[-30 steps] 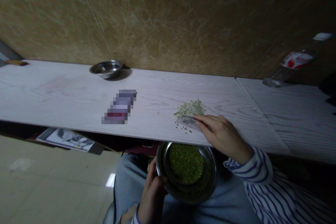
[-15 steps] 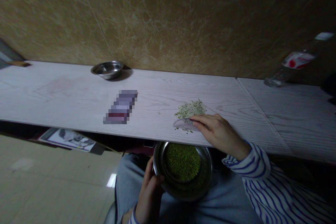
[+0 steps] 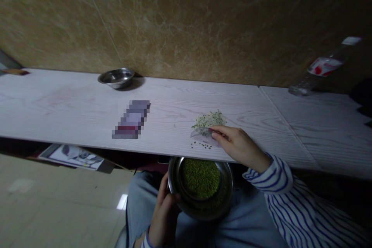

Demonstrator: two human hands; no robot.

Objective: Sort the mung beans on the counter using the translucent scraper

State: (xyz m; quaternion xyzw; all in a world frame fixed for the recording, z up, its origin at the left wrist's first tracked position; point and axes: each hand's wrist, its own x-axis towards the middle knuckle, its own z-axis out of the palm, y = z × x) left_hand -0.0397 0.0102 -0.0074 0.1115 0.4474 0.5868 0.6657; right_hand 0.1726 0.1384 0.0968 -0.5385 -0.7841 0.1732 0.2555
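My left hand (image 3: 165, 209) grips the rim of a steel bowl (image 3: 228, 201) at my lap, just under the table edge. Green mung beans (image 3: 201, 178) fill the bottom of that bowl. Over the table, my right hand (image 3: 236, 141) is closed on a thin, clear plastic piece with a rounded end (image 3: 200, 133), tilted against the tabletop. Directly beyond the plastic lies a spread pile of white grains, seemingly rice, mixed with green beans (image 3: 210, 119). Several loose beans (image 3: 205, 146) lie on the near side, between the plastic and the table edge.
A second steel bowl (image 3: 116, 79) stands by the wall at the back left. A blurred-out flat rectangular item (image 3: 132, 120) lies on the white wood-grain table (image 3: 165, 102). At the right is a clear bottle with a red and white label (image 3: 324, 66). Papers (image 3: 72, 156) sit beneath the tabletop.
The plastic piece in my right hand has shifted slightly away from the table edge, towards the pile. More loose beans show on its near side. My left hand keeps its hold on the bowl.
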